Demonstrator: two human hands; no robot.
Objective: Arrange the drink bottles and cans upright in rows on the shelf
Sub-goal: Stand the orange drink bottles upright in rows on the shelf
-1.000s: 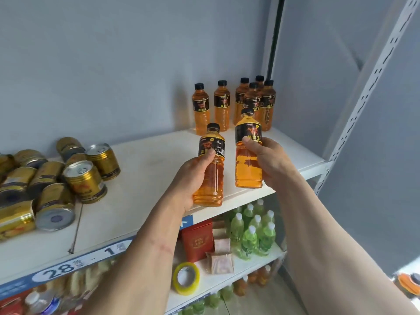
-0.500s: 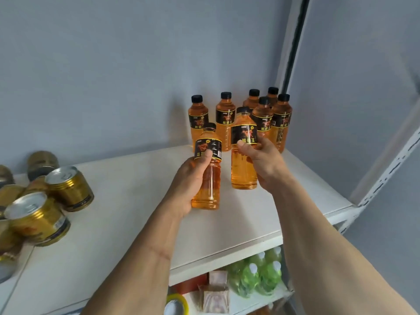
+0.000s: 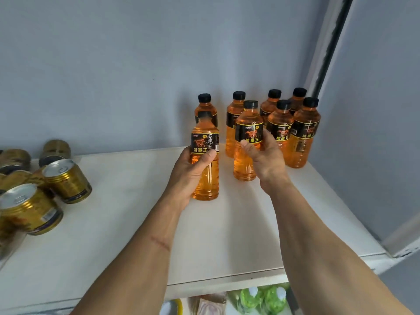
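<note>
My left hand (image 3: 191,176) grips an orange drink bottle (image 3: 205,185) with a black label and black cap, upright over the white shelf (image 3: 127,214). Just to its right, my right hand (image 3: 263,160) grips a second, like bottle (image 3: 246,160) by its label and middle, also upright, close in front of the standing group. Several more orange bottles (image 3: 302,137) stand upright in the shelf's back right corner. Whether the two held bottles touch the shelf I cannot tell.
Several gold cans (image 3: 66,178) lie on their sides in a heap at the shelf's left end. A grey wall backs the shelf and a white upright post (image 3: 322,42) rises at the right. Green bottles (image 3: 261,298) stand on the shelf below.
Both hands have carried their bottles forward over the shelf toward the standing group at the back right. The view has closed in and tilted, so the cans sit further left.
</note>
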